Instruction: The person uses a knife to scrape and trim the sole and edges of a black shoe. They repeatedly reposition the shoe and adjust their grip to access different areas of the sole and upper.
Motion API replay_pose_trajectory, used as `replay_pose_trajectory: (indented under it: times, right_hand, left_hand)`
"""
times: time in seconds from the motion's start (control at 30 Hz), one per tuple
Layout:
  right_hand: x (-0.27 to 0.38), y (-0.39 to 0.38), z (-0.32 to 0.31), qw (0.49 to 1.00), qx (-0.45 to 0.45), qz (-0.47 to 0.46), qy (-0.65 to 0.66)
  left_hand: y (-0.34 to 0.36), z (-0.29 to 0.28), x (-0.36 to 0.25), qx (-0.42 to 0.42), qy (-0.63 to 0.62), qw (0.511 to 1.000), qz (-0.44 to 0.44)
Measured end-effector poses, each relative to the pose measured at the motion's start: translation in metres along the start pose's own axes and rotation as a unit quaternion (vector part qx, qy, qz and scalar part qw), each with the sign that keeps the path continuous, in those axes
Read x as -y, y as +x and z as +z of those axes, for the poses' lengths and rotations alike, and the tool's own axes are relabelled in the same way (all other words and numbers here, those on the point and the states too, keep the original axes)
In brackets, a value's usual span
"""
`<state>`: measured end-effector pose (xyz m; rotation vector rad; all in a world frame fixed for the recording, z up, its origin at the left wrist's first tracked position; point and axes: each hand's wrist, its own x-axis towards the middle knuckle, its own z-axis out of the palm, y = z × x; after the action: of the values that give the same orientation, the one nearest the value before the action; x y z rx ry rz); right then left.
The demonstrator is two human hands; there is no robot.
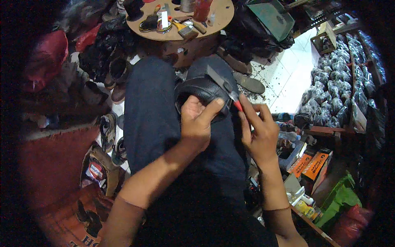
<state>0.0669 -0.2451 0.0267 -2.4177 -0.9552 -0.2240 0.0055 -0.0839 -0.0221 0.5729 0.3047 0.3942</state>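
A black leather shoe rests on my dark-trousered lap, over the thigh on the right side. My left hand is closed on its near edge, the thumb pressed on the outside and the fingers reaching into the opening. In my right hand is a tool with a grey metal head and red handle, which looks like a hammer. Its handle lies between the thumb and fingers, and the head is over the shoe's right side. Whether the head touches the leather cannot be told.
Ahead, a round wooden table bears a paintbrush, thread spools and small tools. A green dustpan is behind on the right. Plastic-wrapped bundles fill a rack at right, near orange boxes. Loose shoes lie to the left.
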Motion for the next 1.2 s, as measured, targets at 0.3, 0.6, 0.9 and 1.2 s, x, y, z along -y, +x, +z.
replay_pose_trajectory:
  times: [0.3,0.6,0.9,1.2]
  right_hand:
    - [-0.013,0.007,0.000,0.999,-0.002,-0.039,0.015]
    - [-0.025,0.010,-0.003,0.998,0.017,-0.045,0.033]
    - [-0.024,0.018,-0.006,0.991,-0.043,-0.105,0.067]
    - [-0.023,0.011,-0.013,0.998,-0.015,-0.057,0.017]
  left_hand:
    - [0.001,0.000,0.002,-0.001,0.025,1.000,-0.001]
    - [0.001,-0.004,-0.004,-0.017,0.006,0.999,-0.040]
    - [0.002,-0.006,-0.012,0.003,0.002,0.999,-0.040]
    - [-0.001,-0.007,-0.014,-0.005,0.010,0.999,-0.050]
